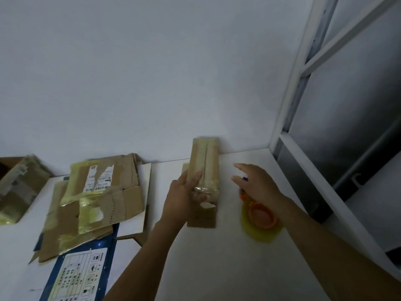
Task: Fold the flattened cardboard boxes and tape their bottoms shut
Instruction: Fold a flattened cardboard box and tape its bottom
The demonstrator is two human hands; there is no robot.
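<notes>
Curling round the left side of the narrow cardboard box (205, 161), the fingers (195, 178) of the left hand (184, 198) lay on its taped seam, thumb across the glossy tape nearer the person. The fingers (239, 166) of the right hand (258, 185) were spread and straight, holding nothing, above the orange-cored tape roll (260, 216). The box lay lengthwise on the white counter (206, 257), its far end by the wall (152, 83). A stack of flattened boxes (104, 192) lay further left.

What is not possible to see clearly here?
Head view, tape dispenser: partly hidden under right hand.
Head view, small box: left side covered by left hand.
Head view, flattened boxes: label print too small, blurred.
Head view, blue carton: cut by bottom edge.
</notes>
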